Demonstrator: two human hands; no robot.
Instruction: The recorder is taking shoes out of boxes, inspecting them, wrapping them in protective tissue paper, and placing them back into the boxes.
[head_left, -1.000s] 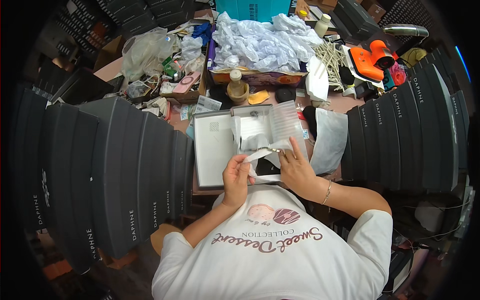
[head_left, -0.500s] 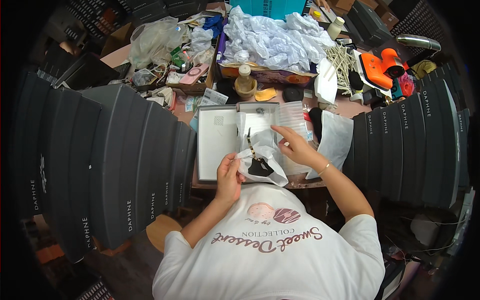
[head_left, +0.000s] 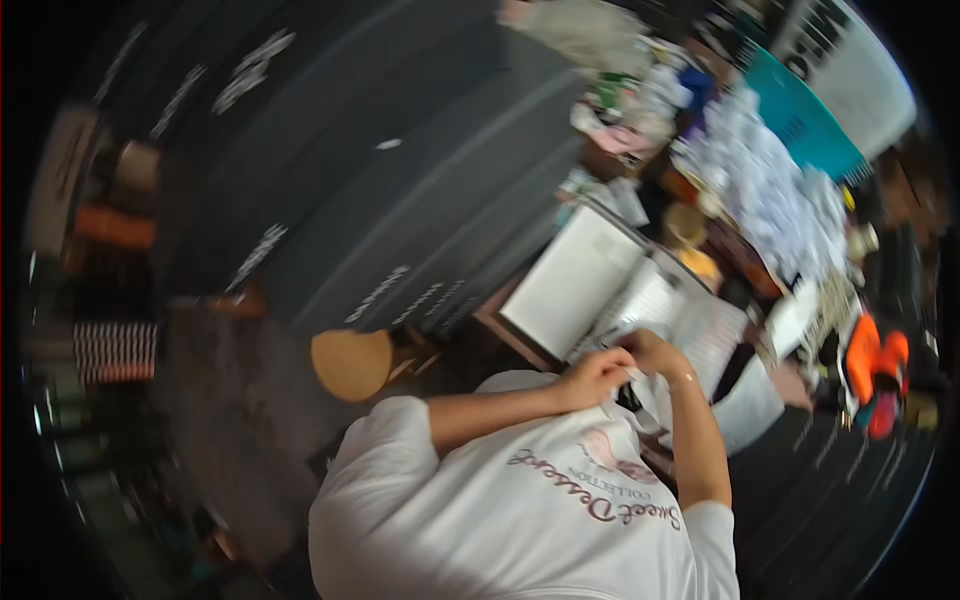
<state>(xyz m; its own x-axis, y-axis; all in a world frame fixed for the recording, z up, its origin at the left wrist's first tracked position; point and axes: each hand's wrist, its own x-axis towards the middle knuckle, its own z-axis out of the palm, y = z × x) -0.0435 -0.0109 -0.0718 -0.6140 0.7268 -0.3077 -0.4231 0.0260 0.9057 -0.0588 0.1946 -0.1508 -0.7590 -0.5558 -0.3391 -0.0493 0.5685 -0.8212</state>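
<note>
1. The stacks of flat dark boxes (head_left: 330,190) fill the upper left. They look stiff and broad, the sort that would want a hand on each long edge; neither hand touches them here.

2. The open white box (head_left: 575,285) lies on the table (head_left: 495,322) just above the hands, its lid spread flat. By its look it is rigid card, light, and best taken by its rims, not by the thin lid.

3. A heap of crumpled white paper (head_left: 770,190) sits beyond the box, well apart from the hands: soft, nearly weightless, easily crushed.

4. The left hand (head_left: 592,380) is closed in a pinch on the thin white wrapping (head_left: 650,400), close in front of the chest and at the box's near edge.

5. The right hand (head_left: 655,352), touching the left, also grips the wrapping with curled fingers.

6. The wrapping itself is blurred, with something small and dark (head_left: 628,398) showing at it. It seems limp, slippery and tearable, so a gentle two-handed hold at its edges suits it best.
</note>
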